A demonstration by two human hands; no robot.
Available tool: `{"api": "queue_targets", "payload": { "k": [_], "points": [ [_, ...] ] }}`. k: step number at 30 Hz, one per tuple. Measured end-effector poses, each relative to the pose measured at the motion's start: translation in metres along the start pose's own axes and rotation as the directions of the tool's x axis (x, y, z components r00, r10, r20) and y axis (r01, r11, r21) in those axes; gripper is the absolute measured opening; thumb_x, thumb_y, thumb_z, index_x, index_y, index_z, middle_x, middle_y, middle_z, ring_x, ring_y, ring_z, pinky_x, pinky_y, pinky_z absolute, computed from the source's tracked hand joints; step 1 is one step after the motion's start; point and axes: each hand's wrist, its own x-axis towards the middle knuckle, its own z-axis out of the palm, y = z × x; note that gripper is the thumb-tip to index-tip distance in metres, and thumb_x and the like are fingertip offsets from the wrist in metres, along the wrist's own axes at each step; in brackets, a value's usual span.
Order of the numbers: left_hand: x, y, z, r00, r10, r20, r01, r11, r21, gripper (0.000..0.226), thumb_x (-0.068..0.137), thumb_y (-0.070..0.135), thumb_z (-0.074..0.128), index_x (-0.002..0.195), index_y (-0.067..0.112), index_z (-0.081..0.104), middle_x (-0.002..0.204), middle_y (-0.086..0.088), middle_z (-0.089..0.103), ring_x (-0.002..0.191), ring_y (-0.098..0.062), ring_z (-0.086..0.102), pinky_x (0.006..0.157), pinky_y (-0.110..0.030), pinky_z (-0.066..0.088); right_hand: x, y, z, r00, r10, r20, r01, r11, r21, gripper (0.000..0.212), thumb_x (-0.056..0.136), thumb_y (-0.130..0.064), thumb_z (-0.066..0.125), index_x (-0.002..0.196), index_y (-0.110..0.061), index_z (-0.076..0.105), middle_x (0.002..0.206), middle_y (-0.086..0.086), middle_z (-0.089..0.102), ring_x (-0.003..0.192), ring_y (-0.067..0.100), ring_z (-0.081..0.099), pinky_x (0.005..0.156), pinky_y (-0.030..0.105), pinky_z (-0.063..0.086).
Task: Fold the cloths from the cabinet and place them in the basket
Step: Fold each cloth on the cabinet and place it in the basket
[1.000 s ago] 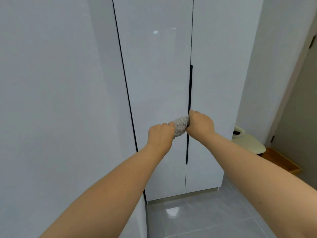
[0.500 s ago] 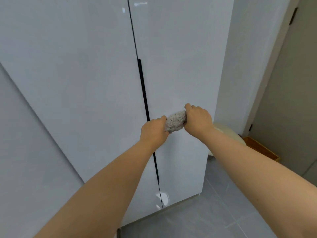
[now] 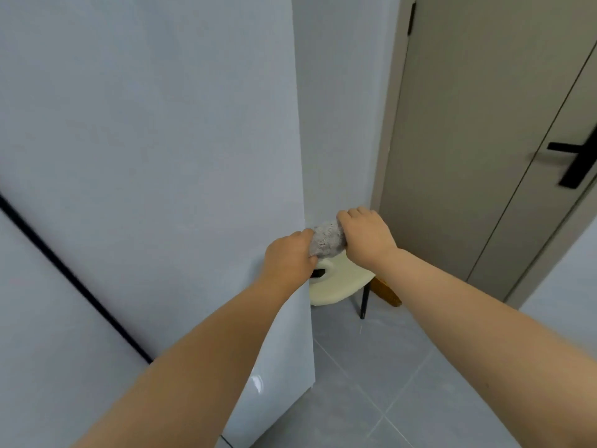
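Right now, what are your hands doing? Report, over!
Left hand, right hand: both gripping grey cloth. Cloth bunched, in the air. Cream stool ahead, beside cabinet.

- My left hand is curled round one end of the bundled cloth, arm stretched forward.
- My right hand grips the other end, knuckles up, forearm bare.

Wall: plain pale grey, fills the corner.
Door: taupe, right of the wall; black lever handle.
Floor: grey tiles, thin pale joints.
Cabinet: glossy white fronts, black gap line at left.
Stool: cream seat, black leg, between cabinet and door.
Light: soft, even; small glare spot low on the cabinet.
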Motion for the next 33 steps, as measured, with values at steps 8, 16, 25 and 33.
{"api": "queue_targets", "payload": {
  "k": [8,16,25,33],
  "points": [
    [0.142,0.022,0.066,0.999,0.025,0.045,-0.014,0.972,-0.233,0.028,0.091,0.014,0.049,0.118,0.013,0.056,0.107,-0.008,0.063,0.093,-0.026,0.058,0.065,-0.027,0.032,0.092,0.099,0.059,0.976,0.135,0.172,-0.117,0.987,-0.112,0.024,0.084,-0.011,0.054,0.108,-0.012,0.050,0.110,0.007,0.058,0.105,0.026,0.049,0.090,0.033,0.037],
    [0.252,0.048,0.118,0.945,-0.323,0.053,0.287,0.742,-0.606,0.029,0.090,0.008,0.050,0.117,0.014,0.056,0.113,-0.005,0.062,0.100,-0.023,0.059,0.071,-0.025,0.041,0.151,0.172,0.098,0.953,0.242,0.182,-0.236,0.970,-0.057,0.017,0.083,-0.010,0.054,0.099,-0.013,0.050,0.102,0.006,0.059,0.098,0.026,0.050,0.084,0.033,0.035],
    [0.370,0.075,0.194,0.945,-0.327,0.014,0.270,0.754,-0.599,0.031,0.088,0.007,0.053,0.118,0.013,0.057,0.112,-0.004,0.063,0.101,-0.021,0.059,0.073,-0.023,0.041,0.221,0.282,0.168,0.972,0.137,0.191,-0.143,0.989,0.022,0.014,0.082,-0.009,0.054,0.092,-0.014,0.045,0.095,0.007,0.060,0.086,0.026,0.052,0.074,0.031,0.034],
    [0.470,0.126,0.252,0.959,-0.275,0.066,0.271,0.824,-0.498,0.017,0.079,0.006,0.063,0.096,0.009,0.063,0.081,0.002,0.059,0.079,-0.020,0.057,0.063,-0.025,0.035,0.268,0.425,0.226,0.976,-0.037,0.215,0.017,0.995,0.094,0.015,0.083,-0.020,0.056,0.095,-0.014,0.049,0.094,0.006,0.062,0.086,0.028,0.056,0.069,0.031,0.027]
  ]
}}
